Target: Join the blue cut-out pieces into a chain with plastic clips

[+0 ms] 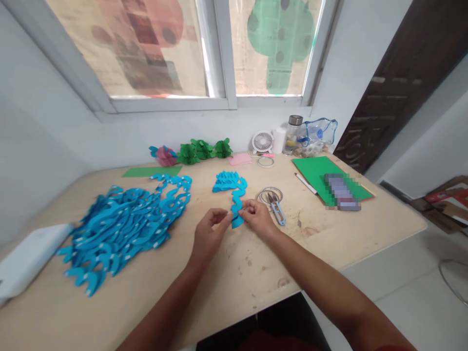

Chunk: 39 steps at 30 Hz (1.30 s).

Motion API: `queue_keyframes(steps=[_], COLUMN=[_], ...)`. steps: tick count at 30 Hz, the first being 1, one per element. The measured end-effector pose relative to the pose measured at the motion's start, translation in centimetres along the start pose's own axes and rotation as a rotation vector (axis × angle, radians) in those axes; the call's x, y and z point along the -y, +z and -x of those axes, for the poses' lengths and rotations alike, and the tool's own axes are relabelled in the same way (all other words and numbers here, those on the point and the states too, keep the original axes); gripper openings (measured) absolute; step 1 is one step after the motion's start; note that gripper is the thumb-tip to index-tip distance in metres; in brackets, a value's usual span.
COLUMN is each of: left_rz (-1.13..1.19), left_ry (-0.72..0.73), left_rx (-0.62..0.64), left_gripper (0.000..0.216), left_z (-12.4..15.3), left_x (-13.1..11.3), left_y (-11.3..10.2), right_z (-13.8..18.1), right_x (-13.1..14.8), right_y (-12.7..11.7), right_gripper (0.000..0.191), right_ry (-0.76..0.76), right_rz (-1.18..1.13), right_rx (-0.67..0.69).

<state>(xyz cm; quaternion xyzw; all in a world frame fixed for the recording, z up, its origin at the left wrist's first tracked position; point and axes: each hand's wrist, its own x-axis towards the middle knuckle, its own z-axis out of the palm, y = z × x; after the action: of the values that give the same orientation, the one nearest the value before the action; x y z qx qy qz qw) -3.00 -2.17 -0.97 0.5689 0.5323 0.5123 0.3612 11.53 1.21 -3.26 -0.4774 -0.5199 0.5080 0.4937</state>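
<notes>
A blue wavy paper strip (237,199) lies in front of me, its far end gathered in several folds. My right hand (257,216) pinches its near end from the right. On the other side, my left hand (212,228) has thumb and index finger closed at the strip's left edge; the exact contact is too small to see. Just right of my right hand are blue-handled thread snips (277,208) and a coil of pale wire (263,195). To the left spreads a large heap of blue wavy paper pieces (127,224) with white spots.
Green and pink paper decorations (188,154) line the wall beside a small fan (262,141) and a glass bottle (293,135). A phone (340,191) lies on green sheets (316,170), near a white pen (305,183). At far left is a white box-like object (32,258).
</notes>
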Motion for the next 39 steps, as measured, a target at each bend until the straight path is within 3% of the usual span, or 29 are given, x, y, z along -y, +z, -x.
queue_keyframes(steps=[2,5,9,12,17,39], left_rz=[0.215,0.376,0.522,0.59,0.682,0.716], left_ry=[-0.16,-0.353,-0.465,-0.477,-0.46,-0.426], left_rx=[-0.038,0.007,0.122,0.139,0.053,0.027], left_gripper=[0.031,0.038,0.036,0.031,0.027,0.025], left_z=[-0.5,-1.5,-2.2,-2.5,-2.7,-2.6], left_x=[-0.1,-0.1,0.0,0.3,0.6,1.0], left_y=[0.3,0.9,1.8,2.2,2.0,1.1], right_z=[0.0,0.1,0.1,0.1,0.0,0.6], right_x=[-0.2,-0.3,-0.5,-0.5,-0.6,0.0], right_y=[-0.1,-0.1,-0.1,-0.1,-0.3,-0.3], right_gripper=[0.018,0.017,0.018,0.021,0.026,0.011], right_ry=[-0.057,-0.126,-0.159,-0.155,-0.146,-0.164], right_rz=[0.114,0.223,0.29,0.316,0.321,0.483], right_rx=[-0.008,0.008,0.025,0.022,0.018,0.139])
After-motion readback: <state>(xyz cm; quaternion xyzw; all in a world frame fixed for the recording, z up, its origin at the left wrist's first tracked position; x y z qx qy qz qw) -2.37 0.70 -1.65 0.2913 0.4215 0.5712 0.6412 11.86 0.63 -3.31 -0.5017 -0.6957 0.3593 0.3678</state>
